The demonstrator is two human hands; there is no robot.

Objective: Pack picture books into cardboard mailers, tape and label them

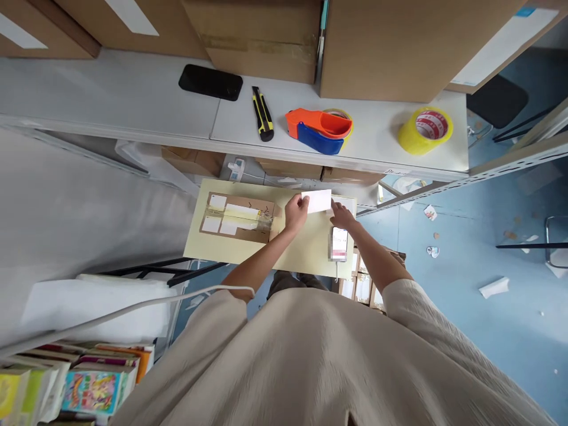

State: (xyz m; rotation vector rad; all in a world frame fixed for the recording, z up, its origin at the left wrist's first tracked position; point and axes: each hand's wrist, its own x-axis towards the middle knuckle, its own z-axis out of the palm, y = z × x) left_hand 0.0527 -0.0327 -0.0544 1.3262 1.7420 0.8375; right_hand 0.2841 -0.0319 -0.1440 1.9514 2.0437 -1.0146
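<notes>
Observed gripping a white slip of paper [318, 202] by its left end, pinched under the thumb of the left hand [296, 213], near the far edge of the desk [306, 251], toward its far right corner. Noted the right hand [341, 215] at the slip's right end; cannot tell whether grasping or merely touching. Found a phone [339, 242] on the near side of that hand, by the desk's right edge, and a taped box [239, 218] on the left half.

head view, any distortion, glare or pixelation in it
All in the head view: wide-angle stretch splays the upper cartons outward; the white slip in the left hand looks washed out, no print readable; blocky pixelation covers part of the lit phone.
</notes>
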